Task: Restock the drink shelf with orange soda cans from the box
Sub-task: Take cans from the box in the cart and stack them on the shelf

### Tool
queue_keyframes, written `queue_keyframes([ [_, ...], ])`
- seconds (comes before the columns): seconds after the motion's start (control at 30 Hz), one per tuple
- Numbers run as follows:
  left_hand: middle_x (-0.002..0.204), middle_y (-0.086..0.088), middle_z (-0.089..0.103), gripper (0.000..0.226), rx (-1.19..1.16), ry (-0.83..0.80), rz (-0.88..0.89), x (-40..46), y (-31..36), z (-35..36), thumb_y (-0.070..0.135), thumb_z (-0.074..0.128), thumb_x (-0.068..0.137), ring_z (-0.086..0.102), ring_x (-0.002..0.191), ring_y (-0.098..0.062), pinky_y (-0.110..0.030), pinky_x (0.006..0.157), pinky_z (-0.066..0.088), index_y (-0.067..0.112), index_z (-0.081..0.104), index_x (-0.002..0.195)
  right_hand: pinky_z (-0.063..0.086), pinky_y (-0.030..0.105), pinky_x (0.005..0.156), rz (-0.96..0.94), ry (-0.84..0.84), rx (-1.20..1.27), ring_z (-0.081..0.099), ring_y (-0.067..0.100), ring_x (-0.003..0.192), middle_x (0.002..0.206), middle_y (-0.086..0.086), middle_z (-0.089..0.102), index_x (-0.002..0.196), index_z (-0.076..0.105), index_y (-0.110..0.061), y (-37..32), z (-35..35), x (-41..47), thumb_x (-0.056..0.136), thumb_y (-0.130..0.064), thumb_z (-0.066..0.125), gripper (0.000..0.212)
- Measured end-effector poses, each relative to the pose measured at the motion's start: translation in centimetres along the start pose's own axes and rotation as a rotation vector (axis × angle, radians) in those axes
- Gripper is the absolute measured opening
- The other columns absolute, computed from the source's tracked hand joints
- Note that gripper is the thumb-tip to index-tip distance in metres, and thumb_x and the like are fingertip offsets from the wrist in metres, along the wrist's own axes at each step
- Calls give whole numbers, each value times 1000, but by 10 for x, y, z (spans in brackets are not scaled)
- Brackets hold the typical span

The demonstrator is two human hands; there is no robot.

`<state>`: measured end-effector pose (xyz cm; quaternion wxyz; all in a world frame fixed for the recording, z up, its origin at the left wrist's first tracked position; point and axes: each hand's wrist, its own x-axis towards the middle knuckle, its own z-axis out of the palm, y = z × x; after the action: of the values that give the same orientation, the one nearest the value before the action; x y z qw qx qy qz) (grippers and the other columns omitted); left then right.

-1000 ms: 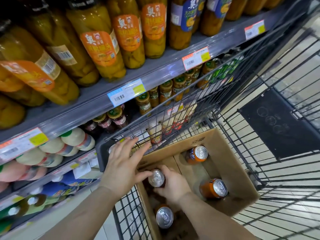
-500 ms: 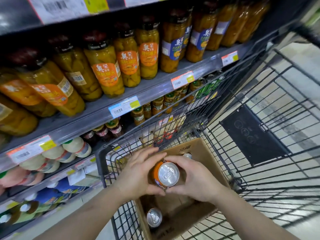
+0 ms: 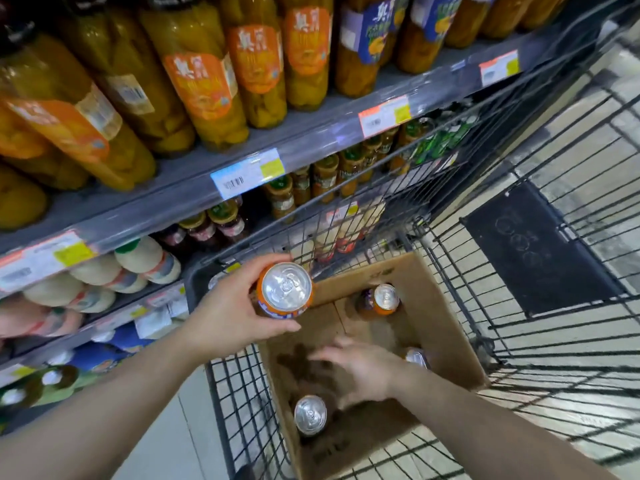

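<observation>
My left hand [image 3: 230, 315] grips an orange soda can [image 3: 285, 289] upright above the left rim of the cardboard box [image 3: 446, 327]. The box sits in a black wire shopping cart [image 3: 540, 386]. My right hand [image 3: 363, 368] hovers low inside the box, blurred, fingers spread and holding nothing. Three more cans stand in the box: one at the far side [image 3: 381, 301], one at the near left [image 3: 310, 414], and one partly hidden behind my right hand [image 3: 417, 357].
Grey shelves [image 3: 194, 188] on the left carry tall jars of yellow fruit [image 3: 207, 81], smaller jars [image 3: 325, 174] and white bottles [image 3: 145, 259] lower down. The cart's folded black seat flap [image 3: 533, 244] lies at the right. Tiled floor shows beyond.
Both hands lifted one can out of the box. Now the left hand alone holds it, moved left toward the shelves, while the right hand has let go and dropped back into the box.
</observation>
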<state>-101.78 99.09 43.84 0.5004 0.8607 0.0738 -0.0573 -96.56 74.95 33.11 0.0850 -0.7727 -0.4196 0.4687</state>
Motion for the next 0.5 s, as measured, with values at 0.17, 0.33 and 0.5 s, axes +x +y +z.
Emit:
queue_keyframes([
  [0.17, 121, 39, 48, 86, -28, 16, -20, 5, 0, 7, 33, 95, 48, 53, 108, 17, 1, 86, 38, 49, 46, 117, 30, 45, 114, -158, -185, -243, 31, 36, 138, 145, 14, 37, 148, 30, -40, 6, 28, 52, 73, -29, 84, 93],
  [0.33, 117, 45, 50, 85, -62, 36, -13, 6, 7, 10, 36, 91, 45, 51, 108, 20, 3, 85, 37, 45, 46, 117, 28, 44, 113, -279, -247, -317, 36, 38, 134, 140, 18, 43, 147, 38, -34, 0, 37, 70, 73, -23, 84, 87],
  [0.5, 114, 45, 53, 81, -80, 69, -21, 6, 9, 10, 27, 88, 47, 53, 107, 20, 3, 84, 37, 43, 47, 116, 32, 44, 112, -302, -198, -228, 44, 35, 125, 127, 14, 49, 142, 43, -36, 8, 43, 70, 70, -28, 85, 84],
])
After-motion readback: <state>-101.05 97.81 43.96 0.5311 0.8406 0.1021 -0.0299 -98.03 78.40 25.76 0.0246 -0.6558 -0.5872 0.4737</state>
